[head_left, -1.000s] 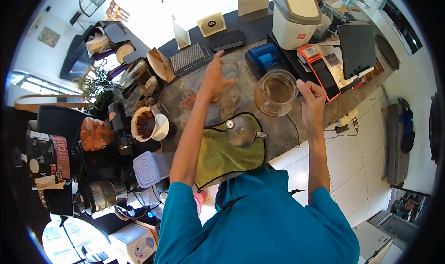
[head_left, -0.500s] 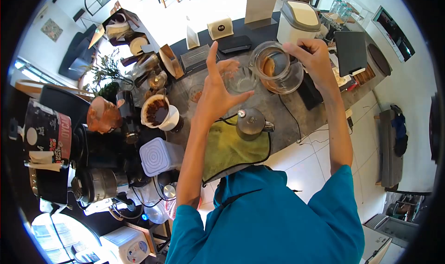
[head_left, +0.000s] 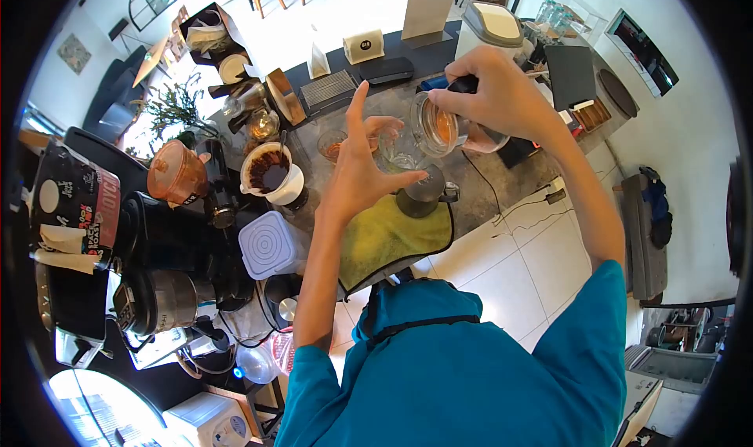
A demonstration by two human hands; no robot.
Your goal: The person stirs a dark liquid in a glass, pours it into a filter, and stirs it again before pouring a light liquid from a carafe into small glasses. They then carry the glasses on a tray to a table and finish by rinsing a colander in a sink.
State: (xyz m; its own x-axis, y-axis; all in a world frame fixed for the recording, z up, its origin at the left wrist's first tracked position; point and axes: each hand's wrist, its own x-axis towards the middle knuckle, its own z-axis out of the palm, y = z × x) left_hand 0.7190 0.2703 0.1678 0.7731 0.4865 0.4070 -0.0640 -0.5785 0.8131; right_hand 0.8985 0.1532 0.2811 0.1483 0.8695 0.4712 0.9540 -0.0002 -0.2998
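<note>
My left hand [head_left: 357, 165] curves around a clear glass [head_left: 398, 150], with its thumb below, some fingers behind and the index finger raised. My right hand [head_left: 490, 94] grips the dark handle of a glass carafe [head_left: 433, 125]. The carafe is tilted, its rim close beside the clear glass, and amber liquid shows inside. Under the glass stands a grey metal pitcher [head_left: 420, 196], by the green cloth [head_left: 384, 239]. Left of my left hand, a small glass with amber content [head_left: 331, 143] stands near a white dripper [head_left: 271, 172] holding a filter with dark grounds.
A lidded blue-white container [head_left: 271, 243] and a copper-coloured vessel [head_left: 174, 172] stand left. A black scale [head_left: 388, 70], a slotted tray [head_left: 329, 92] and a white bin [head_left: 490, 27] line the far side. Cables hang over the counter's right edge.
The carafe has swung left and tilted towards the clear glass, and my right hand has turned over it. My left hand and the glass have come slightly nearer the pitcher. The view has shifted.
</note>
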